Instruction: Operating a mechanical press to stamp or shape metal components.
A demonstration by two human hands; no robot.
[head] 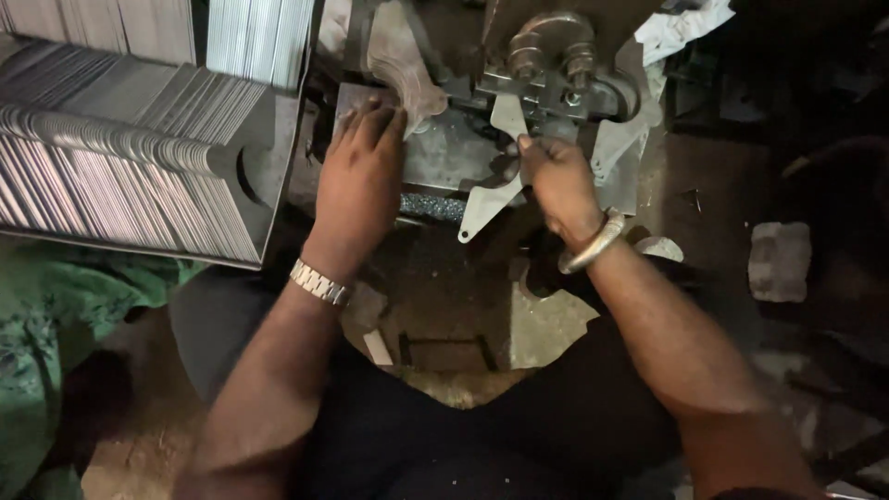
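Nearest the lap, cut metal scrap [546, 319] lies loose | right hand [556, 185] pinches a thin metal blank [491, 199] under the press die [551, 56]; fingers could get caught | left hand [361, 176] flat, holding nothing, on press bed [444, 153]; blank edge may cut | stacked blanks [130, 176] farther left.

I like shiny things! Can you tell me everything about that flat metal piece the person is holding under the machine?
The flat metal piece is a thin, pale grey cut-out, like sheet steel, with a dull shine. It is wide near the top and narrows to a small rounded tip pointing down and left. It lies tilted. The right hand grips its right edge, and its top end reaches under the grey machine. The left hand lies flat beside it, not touching it.
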